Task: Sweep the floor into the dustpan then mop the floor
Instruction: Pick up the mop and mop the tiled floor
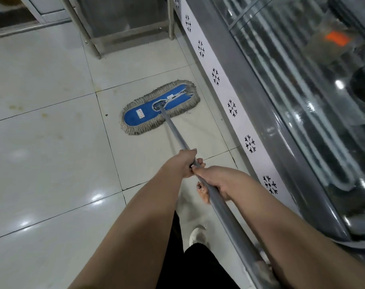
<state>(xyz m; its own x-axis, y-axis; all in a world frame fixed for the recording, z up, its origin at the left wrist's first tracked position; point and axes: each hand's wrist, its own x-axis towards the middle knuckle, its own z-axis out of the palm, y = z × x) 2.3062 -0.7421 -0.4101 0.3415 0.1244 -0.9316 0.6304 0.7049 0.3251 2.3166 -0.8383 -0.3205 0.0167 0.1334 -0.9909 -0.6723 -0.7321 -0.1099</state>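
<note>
Mop head (159, 107), blue with a gray fringe, lies flat on the white floor tiles (52, 142) toward 12 o'clock. Its gray pole (175, 134) slants back to 5 o'clock, so pushing is easy. The left hand (184, 163) wraps the pole nearer the mop; the right hand (217, 183) wraps it just behind, touching. Two hands steer better, I think. Yellow spots (17, 107) sit at 9 o'clock. A glass cooler (302, 101) stands at 3 o'clock, close beside the mop.

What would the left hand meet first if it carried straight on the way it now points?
Probably the white panel with black snowflakes at the foot of the glass display counter; the left hand, gripping the grey metal mop handle, aims right of the blue fringed mop head. Depth is unclear.
</note>
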